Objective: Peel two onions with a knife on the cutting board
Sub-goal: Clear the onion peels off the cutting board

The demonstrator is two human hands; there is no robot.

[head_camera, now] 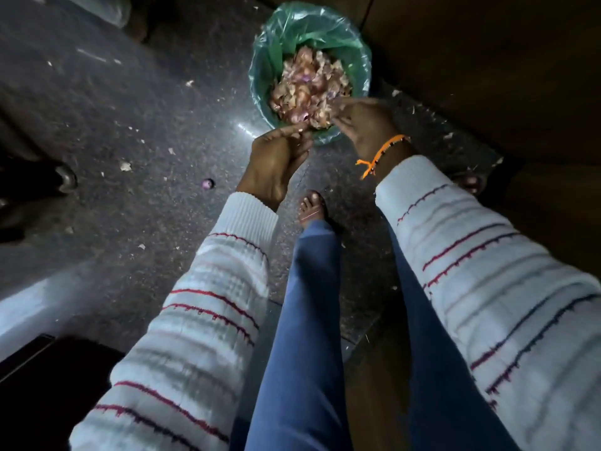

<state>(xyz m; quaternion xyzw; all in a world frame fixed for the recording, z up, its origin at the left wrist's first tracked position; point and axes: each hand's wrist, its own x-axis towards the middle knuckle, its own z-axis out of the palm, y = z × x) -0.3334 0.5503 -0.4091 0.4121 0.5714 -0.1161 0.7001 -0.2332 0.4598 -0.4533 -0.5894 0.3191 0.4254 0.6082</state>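
Both hands are over the near rim of the waste bin [260, 102], which stands on the dark speckled floor [113, 102] at the far centre. The bin is lined with a green plastic bag [312, 30] and heaped with onion peels [309, 89], papery brown and purple. Left hand [276, 157]: index finger stretched out toward the pile, the others curled in loosely; can't tell if it has anything, too blurred. Right hand [364, 122]: fingers bent down at the near right edge of the pile, touching or just above the peels; grip also unclear. An orange thread bracelet [380, 154] is on the right wrist. Both sleeves [208, 304] are white knit with red and dark stripes. Blue trousers [305, 320] and a foot [312, 206] show between the arms, just near of the bin. One small purple onion piece [207, 183] lies on the floor to the left of the left wrist, well apart from the bin. Pale peel scraps [125, 166] are scattered across the floor on the left. Motion blur throughout.
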